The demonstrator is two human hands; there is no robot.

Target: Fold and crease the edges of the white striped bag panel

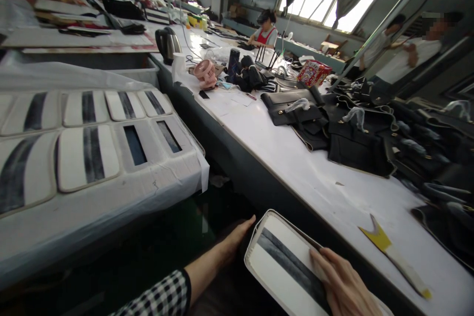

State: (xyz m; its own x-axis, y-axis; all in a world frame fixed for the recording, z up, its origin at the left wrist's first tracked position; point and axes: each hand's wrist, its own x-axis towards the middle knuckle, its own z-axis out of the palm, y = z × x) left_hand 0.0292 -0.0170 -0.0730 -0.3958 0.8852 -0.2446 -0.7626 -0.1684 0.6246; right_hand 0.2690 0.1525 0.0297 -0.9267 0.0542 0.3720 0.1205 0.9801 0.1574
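My right hand point(346, 286) lies on a white rounded panel with a dark stripe point(281, 269) at the bottom of the view, fingers flat along its right side. My left hand point(237, 239) reaches behind the panel's left edge, fingers stretched out, most of them hidden by the panel. My left arm wears a checked sleeve point(163, 298).
Several similar white striped panels point(87, 155) lie in rows on a plastic-covered table at left. A long white workbench point(296, 168) carries black leather bag parts point(355, 133), a yellow-tipped tool point(392, 254), a kettle point(166, 44) and a pink fan point(205, 71). Other people work far back and at right.
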